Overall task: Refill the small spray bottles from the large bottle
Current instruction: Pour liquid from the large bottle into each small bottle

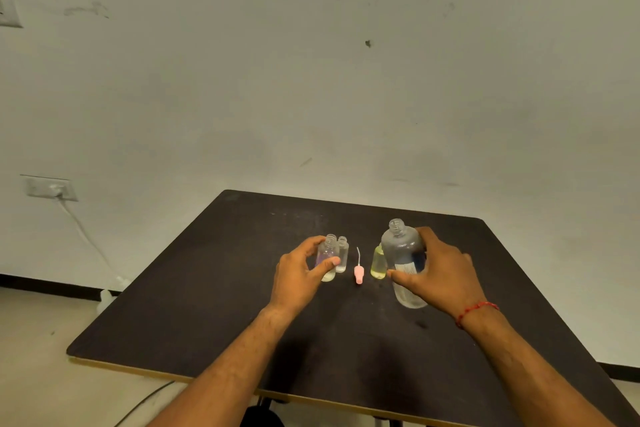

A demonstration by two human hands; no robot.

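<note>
A large clear bottle with its cap off stands upright on the dark table; my right hand grips its body from the right. My left hand holds a small open bottle with a purple tint between thumb and fingers. Right behind it stands a second small clear bottle, also uncapped. A small yellow-green bottle stands just left of the large bottle, partly hidden by it. A pink spray head with its thin tube lies on the table between the two groups.
The table's back edge meets a pale wall. A wall socket with a white cable sits low at the left. A dark object shows under the table's front edge.
</note>
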